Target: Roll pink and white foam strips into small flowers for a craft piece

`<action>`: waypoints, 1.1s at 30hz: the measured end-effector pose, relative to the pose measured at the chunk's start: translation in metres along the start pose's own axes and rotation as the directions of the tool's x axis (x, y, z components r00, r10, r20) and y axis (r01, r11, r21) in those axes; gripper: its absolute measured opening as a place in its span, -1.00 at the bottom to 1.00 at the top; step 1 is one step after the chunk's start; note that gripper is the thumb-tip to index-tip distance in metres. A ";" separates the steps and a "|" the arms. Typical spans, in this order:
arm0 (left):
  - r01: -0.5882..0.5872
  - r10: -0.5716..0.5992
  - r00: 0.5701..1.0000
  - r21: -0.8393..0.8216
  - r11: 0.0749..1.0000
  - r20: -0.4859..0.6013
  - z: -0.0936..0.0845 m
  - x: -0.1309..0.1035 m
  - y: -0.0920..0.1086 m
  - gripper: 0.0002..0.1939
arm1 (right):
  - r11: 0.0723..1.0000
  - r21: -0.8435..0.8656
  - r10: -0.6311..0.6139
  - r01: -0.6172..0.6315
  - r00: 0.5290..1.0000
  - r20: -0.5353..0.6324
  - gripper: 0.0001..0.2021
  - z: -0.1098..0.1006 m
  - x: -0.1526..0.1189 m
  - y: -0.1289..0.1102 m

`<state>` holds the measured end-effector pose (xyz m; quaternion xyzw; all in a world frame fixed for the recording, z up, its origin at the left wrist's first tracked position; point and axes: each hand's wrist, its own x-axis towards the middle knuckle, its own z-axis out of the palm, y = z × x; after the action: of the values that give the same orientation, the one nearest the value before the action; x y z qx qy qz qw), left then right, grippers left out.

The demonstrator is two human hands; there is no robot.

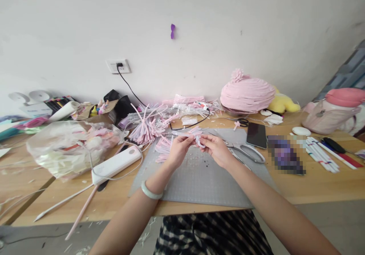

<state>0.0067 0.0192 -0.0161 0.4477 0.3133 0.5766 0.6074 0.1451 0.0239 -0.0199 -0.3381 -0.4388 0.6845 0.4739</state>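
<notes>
Over the grey cutting mat (pixel 205 184), my left hand (pixel 181 148) and my right hand (pixel 216 149) meet at their fingertips. Both pinch a pale pink and white pipe cleaner (pixel 199 140), which is bent into a small curl between them. Its exact shape is partly covered by the fingers. Cut pink pipe cleaners (pixel 164 148) lie in a pile just left of my left hand. To the right of my right hand, large silver scissors (pixel 251 153) rest on the mat.
Behind the mat are bundled pipe cleaners (pixel 148 127) and a pink fuzzy dome (pixel 246 93). A white power bank (pixel 116 164) and a plastic bag (pixel 57 148) lie left. Toward the right are a phone (pixel 256 135), markers (pixel 322 154) and a pink-lidded jug (pixel 327 114).
</notes>
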 end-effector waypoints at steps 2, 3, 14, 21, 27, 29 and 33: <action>0.000 0.000 1.000 0.014 1.000 0.012 0.001 0.000 0.000 -0.86 | 1.000 -0.013 -0.007 0.007 1.000 -0.005 -0.75 0.000 0.000 0.000; 0.000 0.000 1.000 0.019 1.000 0.017 0.001 0.000 0.000 -0.86 | 1.000 -0.019 -0.012 0.011 1.000 -0.008 -0.75 0.000 0.001 0.000; 0.004 -0.027 0.992 0.184 0.983 0.123 -0.008 0.003 -0.008 -0.84 | 0.989 -0.147 -0.015 0.006 0.998 -0.064 -0.67 0.001 -0.001 0.001; -0.096 0.102 0.995 0.292 0.952 -0.006 -0.007 0.002 -0.007 -0.82 | 0.978 -0.208 -0.017 -0.002 0.996 -0.086 -0.69 0.000 0.001 0.003; -0.111 0.175 0.976 0.386 0.916 -0.133 -0.005 0.001 -0.011 -0.82 | 0.797 -0.577 -0.258 0.179 0.965 -0.057 -0.66 -0.003 0.002 0.008; -0.108 0.169 0.975 0.360 0.927 -0.142 -0.005 0.002 -0.012 -0.83 | 0.644 -0.704 -0.401 0.298 0.916 0.021 -0.72 -0.004 0.001 0.010; -0.094 0.154 0.974 0.325 0.941 -0.165 -0.004 0.002 -0.013 -0.82 | 0.472 -0.784 -0.499 0.402 0.856 0.138 -0.79 -0.006 0.000 0.011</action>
<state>0.0092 0.0231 -0.0289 0.5011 0.4283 0.5961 0.4583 0.1468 0.0240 -0.0324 -0.4207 -0.7406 0.2493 0.4608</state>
